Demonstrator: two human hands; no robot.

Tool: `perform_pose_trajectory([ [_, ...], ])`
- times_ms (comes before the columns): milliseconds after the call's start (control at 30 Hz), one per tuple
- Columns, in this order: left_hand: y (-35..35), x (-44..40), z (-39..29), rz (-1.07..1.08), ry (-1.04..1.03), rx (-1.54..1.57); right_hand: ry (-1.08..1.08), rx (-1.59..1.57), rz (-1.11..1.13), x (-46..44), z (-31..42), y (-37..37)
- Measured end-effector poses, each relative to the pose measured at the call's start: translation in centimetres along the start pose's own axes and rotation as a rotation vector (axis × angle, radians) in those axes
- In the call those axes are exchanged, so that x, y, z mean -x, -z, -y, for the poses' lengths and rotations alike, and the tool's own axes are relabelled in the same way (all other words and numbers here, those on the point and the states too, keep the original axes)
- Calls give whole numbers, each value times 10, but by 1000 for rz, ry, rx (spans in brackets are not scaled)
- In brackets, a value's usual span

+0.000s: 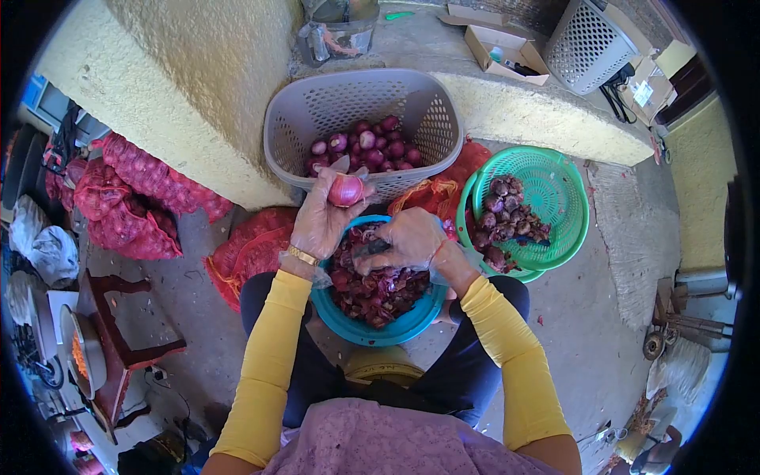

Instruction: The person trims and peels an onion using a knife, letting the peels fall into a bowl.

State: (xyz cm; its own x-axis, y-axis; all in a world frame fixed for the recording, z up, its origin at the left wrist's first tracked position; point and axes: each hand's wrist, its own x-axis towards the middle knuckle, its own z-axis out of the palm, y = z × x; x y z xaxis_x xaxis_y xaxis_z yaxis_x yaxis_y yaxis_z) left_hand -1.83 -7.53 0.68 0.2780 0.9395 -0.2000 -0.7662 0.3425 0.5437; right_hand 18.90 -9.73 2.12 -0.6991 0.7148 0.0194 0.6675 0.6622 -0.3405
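Observation:
My left hand (317,218), in a clear plastic glove, grips a peeled red onion (346,190) at the front rim of a grey basket (277,162). Several shiny red onions (368,142) lie inside that basket. Over a blue basin (376,336), my gloved right hand (413,240) is closed around a small dark tool (372,248); its blade or tip cannot be made out. Loose red onion skins (376,297) fill the basin. To the right, a green strainer basket (566,198) holds a heap of unpeeled onions (503,210).
Red mesh sacks of onions (131,202) lean by the wall at left, and another mesh sack (253,245) lies beside the basin. A wooden stool frame (119,332) stands at lower left. On the ledge are a cardboard box (507,55) and a grey perforated basket (590,47).

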Motion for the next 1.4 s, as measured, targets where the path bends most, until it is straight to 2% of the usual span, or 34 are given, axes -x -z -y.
perform_pose_trajectory([
  [267, 4, 1, -3, 18, 34, -83, -99, -72, -15, 2, 1, -9],
  [367, 0, 3, -5, 27, 51, -98, -114, -67, 69, 1, -3, -7],
  [433, -8, 6, -4, -41, 28, -65, -79, -54, 150, 2, 1, 8],
  [567, 4, 0, 1, -36, 40, -121, -79, -54, 124, 3, 3, 20],
  [667, -5, 6, -1, 6, 63, -154, -31, -197, 45, 3, -7, 15],
  [733, -7, 7, -1, -66, 128, -231, -8, -474, -321, 5, -7, 12],
  [800, -5, 7, -3, -66, 151, -325, -41, -355, -343, 4, -9, 17],
  [867, -7, 8, -2, -66, 175, -420, -71, -347, -495, 2, -6, 20],
  [967, -26, 14, -1, -108, 202, -444, -131, -367, -432, 4, -12, 16],
  [1100, -24, 14, 1, -23, 237, -412, -197, -374, -350, 4, -7, 22],
  [1167, -18, 13, 3, 23, 261, -409, -187, -352, -349, 4, -7, 20],
  [1233, -19, 14, 5, -27, 247, -421, -178, -331, -349, 3, -5, 20],
  [1300, -14, 10, 7, -36, 242, -420, -110, -317, -465, 3, -2, 22],
  [1400, -13, 9, 10, -80, 224, -400, -123, -283, -441, 3, -3, 20],
])
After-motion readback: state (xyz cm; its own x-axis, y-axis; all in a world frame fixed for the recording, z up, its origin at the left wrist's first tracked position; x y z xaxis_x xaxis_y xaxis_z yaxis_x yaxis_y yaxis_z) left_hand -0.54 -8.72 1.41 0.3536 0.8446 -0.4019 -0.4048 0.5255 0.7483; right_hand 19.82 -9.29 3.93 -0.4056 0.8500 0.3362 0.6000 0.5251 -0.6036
